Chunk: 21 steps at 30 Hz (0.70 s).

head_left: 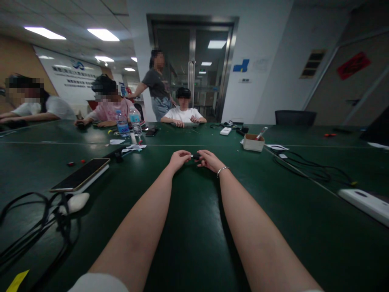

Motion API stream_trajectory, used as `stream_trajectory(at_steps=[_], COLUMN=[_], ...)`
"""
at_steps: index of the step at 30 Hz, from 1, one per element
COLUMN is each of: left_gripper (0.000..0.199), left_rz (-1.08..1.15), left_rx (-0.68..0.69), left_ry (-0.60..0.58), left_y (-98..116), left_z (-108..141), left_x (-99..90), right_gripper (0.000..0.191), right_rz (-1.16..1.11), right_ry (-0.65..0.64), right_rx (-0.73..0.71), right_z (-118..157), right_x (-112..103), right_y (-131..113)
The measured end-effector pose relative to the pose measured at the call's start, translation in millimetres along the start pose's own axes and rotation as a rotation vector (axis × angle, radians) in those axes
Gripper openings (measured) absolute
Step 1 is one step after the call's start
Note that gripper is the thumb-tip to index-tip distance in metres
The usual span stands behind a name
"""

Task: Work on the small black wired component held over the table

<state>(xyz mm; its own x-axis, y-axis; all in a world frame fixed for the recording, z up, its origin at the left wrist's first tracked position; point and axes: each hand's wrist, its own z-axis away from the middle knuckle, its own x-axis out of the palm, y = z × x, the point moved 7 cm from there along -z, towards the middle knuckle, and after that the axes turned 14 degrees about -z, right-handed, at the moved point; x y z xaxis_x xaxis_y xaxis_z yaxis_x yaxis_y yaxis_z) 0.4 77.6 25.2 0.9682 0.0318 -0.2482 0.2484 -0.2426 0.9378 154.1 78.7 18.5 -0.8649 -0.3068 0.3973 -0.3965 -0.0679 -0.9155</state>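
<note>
**Both hands pinched a small black object (pixel 195 156) over a green tabletop (pixel 194 231)**

The object, silver at its left end, sat between the two hands, straight ahead; whether it touched the table could not be told. The left hand (pixel 180 160) pinched the silver end between thumb and fingertips. The right hand (pixel 210 161), a bracelet (pixel 223 170) at its wrist, gripped the black part, fingers curled. A smartphone (pixel 83 173) lay to the left, and a small open box (pixel 253 144) stood beyond the right hand.

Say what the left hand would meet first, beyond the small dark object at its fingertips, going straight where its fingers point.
Probably the right hand, facing the left hand across the small dark object; depth is unclear.
</note>
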Motion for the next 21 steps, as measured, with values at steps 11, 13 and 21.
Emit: stream_trajectory(at_steps=[11, 13, 21], left_gripper=[0.016, 0.015, 0.014], left_rz=[0.036, 0.041, 0.021], left_rx=[-0.022, -0.020, -0.037], left_ry=[0.010, 0.014, 0.004], left_y=[-2.6, -3.3, -4.6], left_z=[-1.2, -1.6, -2.4], left_x=[-0.6, -0.8, 0.0], right_gripper=[0.025, 0.031, 0.013], right_rz=[0.010, -0.012, 0.007], right_ry=[-0.035, -0.018, -0.034], right_rx=[-0.010, -0.030, 0.024], right_z=[-1.6, -1.3, -0.9], right_x=[1.7, 1.2, 3.4], right_y=[0.3, -1.5, 1.8])
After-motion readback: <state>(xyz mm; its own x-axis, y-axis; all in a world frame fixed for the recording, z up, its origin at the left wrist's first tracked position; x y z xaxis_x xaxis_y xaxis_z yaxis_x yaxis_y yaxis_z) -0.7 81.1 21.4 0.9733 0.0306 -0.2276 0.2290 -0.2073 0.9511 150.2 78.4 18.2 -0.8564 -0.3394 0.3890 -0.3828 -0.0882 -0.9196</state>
